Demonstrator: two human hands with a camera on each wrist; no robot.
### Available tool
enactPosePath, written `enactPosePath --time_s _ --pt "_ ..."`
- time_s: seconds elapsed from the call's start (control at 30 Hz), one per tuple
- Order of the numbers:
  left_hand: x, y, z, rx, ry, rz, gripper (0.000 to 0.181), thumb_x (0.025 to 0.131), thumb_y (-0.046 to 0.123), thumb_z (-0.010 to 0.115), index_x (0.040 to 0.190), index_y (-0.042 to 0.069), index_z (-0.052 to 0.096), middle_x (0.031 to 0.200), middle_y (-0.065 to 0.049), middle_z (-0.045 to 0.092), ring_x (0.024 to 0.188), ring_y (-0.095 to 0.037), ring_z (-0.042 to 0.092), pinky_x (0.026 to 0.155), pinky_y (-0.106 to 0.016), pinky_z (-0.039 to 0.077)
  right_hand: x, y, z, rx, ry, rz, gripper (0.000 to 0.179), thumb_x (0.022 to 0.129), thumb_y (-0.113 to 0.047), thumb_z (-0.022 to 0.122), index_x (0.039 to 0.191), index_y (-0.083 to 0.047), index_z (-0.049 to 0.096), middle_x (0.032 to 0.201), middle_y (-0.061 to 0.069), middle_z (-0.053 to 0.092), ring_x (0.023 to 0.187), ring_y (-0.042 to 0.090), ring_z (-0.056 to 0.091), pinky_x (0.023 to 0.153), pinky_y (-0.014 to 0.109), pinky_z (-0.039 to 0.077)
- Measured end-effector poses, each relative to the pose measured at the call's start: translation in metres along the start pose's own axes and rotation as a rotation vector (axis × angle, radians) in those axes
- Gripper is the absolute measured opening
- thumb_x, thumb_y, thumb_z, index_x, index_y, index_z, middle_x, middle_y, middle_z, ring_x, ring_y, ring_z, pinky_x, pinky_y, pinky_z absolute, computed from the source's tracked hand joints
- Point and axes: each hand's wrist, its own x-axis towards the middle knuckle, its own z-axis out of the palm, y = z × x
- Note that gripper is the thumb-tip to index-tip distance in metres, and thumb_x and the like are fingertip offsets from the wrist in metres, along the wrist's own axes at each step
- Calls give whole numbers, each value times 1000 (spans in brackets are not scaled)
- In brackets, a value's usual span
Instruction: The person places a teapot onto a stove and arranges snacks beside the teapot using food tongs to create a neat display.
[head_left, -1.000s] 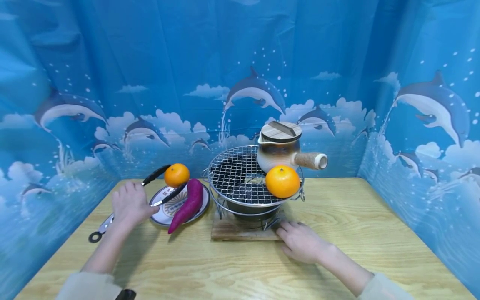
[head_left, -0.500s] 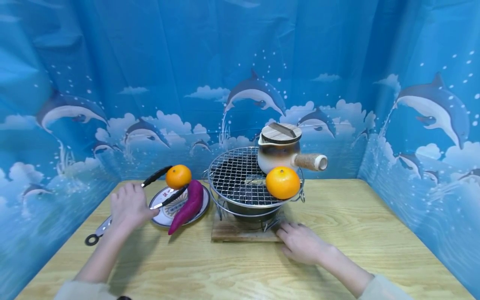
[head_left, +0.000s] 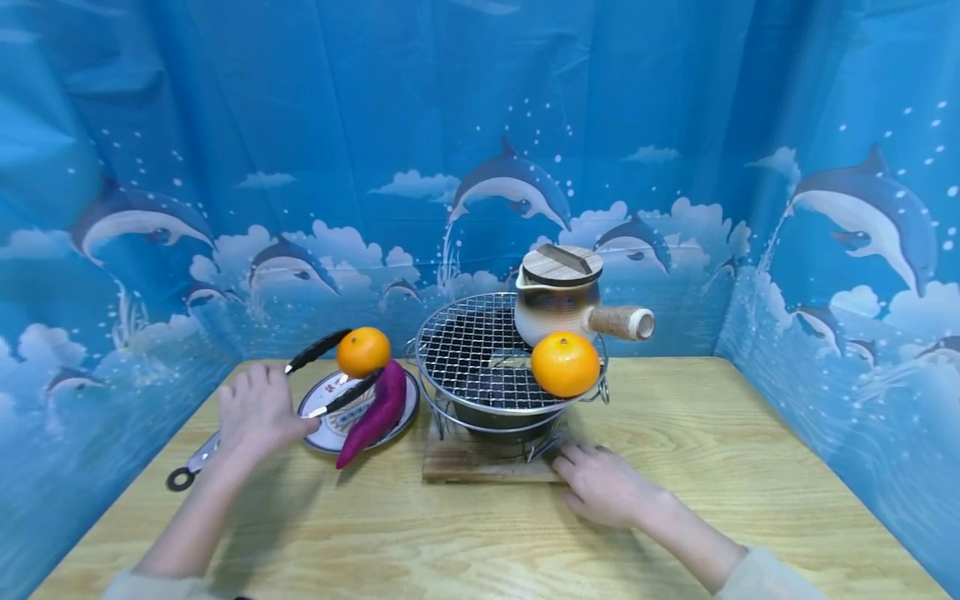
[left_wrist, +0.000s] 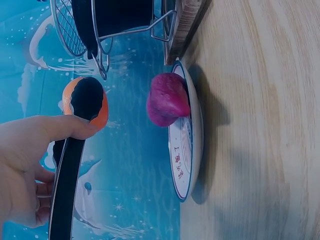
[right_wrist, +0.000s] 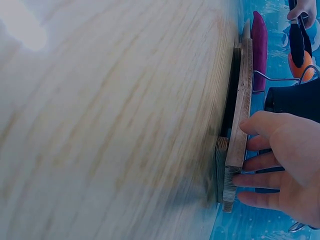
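My left hand grips a pair of tongs with black tips and a ring at the handle end. Between those tips is a mandarin, held in the air over the white patterned plate. On the plate lies a purple sweet potato, its thin end over the near rim. My right hand touches the right end of a wooden board under a round wire grill; in the right wrist view its fingers look fairly straight against the board's edge.
A clay pot with a wooden lid and rope-wrapped side handle stands on the grill's right rear. Another orange fruit sits in front of it, near the grill's rim. A blue dolphin curtain hangs behind and beside the table.
The mandarin has moved a little to the right in the tongs, toward the grill. My left hand and the tongs' ring end have shifted slightly left. My right hand stays on the board.
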Motion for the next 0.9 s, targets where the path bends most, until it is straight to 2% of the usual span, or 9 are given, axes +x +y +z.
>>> enactPosePath --time_s 0.47,0.9 --pt "-6 7 -11 -18 13 23 95 61 31 83 125 -20 35 121 -39 35 107 -52 30 87 -62 25 0 0 2 2 21 -8 30 80 -24 66 101 -3 62 106 15 59 92 29 59 75 42 51" --pt "-11 7 -19 -22 16 38 96 61 33 83 126 -19 35 121 -39 35 108 -51 31 84 -60 27 -1 0 0 12 4 -6 32 80 -24 66 103 -2 61 108 16 59 94 30 58 77 43 50"
